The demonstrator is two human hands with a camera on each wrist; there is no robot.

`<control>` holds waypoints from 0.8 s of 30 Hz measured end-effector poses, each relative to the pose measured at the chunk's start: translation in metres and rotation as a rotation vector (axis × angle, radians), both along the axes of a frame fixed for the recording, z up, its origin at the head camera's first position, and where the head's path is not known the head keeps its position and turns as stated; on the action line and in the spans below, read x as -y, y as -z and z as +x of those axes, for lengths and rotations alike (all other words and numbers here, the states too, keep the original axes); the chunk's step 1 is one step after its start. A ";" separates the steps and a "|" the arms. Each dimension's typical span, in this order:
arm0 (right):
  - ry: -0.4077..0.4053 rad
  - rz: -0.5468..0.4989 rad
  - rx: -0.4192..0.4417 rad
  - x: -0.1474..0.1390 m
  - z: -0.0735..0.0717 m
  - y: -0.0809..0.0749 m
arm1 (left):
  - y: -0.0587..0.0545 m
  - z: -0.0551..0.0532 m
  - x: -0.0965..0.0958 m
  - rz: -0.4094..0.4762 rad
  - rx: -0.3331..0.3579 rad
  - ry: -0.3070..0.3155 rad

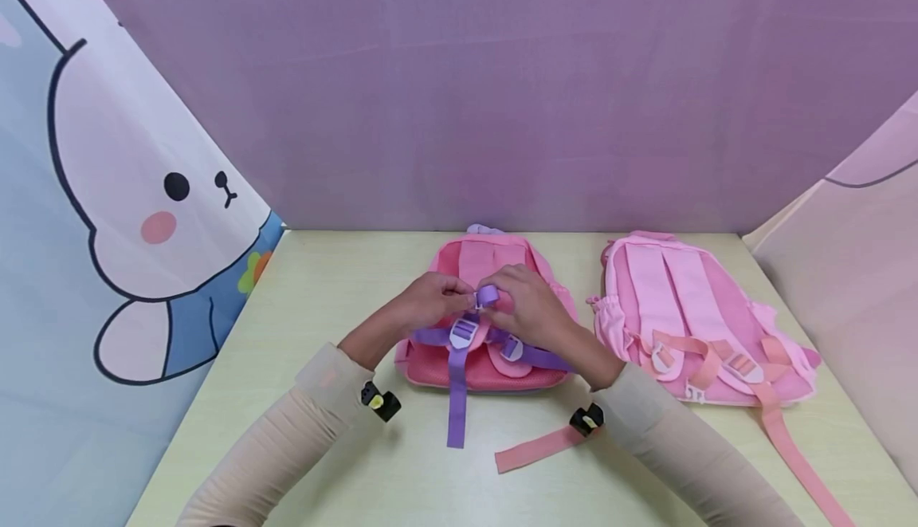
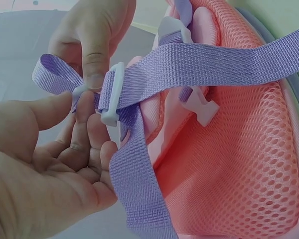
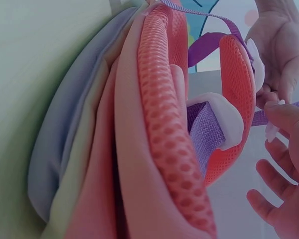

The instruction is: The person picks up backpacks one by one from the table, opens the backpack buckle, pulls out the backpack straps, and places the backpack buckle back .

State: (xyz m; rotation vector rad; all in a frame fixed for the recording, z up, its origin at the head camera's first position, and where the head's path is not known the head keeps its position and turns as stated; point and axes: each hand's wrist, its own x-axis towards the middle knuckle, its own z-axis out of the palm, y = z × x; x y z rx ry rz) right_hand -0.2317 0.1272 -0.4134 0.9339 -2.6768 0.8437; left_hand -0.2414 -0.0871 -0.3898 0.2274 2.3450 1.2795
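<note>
A coral-pink backpack [image 1: 439,367] lies on the table with its shoulder straps up. Over it both hands meet at a small white buckle [image 3: 274,130] threaded on purple webbing. My left hand [image 1: 433,300] pinches the buckle from one side, thumb against fingertips. From the other side my right hand [image 1: 532,305] pinches it between thumb and fingers. A loop of purple strap [image 2: 52,74] stands out beside the fingertips, and the fingers partly hide the buckle. Just below, a white strap adjuster [image 1: 463,333] carries a purple strap whose loose tail [image 1: 457,411] hangs onto the table.
Right of it lies a light-pink backpack [image 1: 631,280] with peach straps and white buckles. One peach strap end [image 1: 534,450] stretches under the right forearm; another tail [image 1: 796,447] runs toward the front right. A purple curtain [image 1: 502,96] stands behind the table.
</note>
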 end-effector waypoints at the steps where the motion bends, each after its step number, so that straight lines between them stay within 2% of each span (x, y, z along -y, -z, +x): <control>1: -0.002 0.001 -0.001 0.000 0.000 0.000 | 0.000 0.000 0.000 -0.001 0.002 -0.005; 15: 0.001 0.033 -0.034 0.004 0.000 -0.005 | -0.006 0.002 -0.005 -0.061 -0.013 -0.074; 24: -0.005 0.006 -0.040 0.005 0.000 -0.003 | -0.005 0.003 -0.004 -0.074 -0.023 -0.099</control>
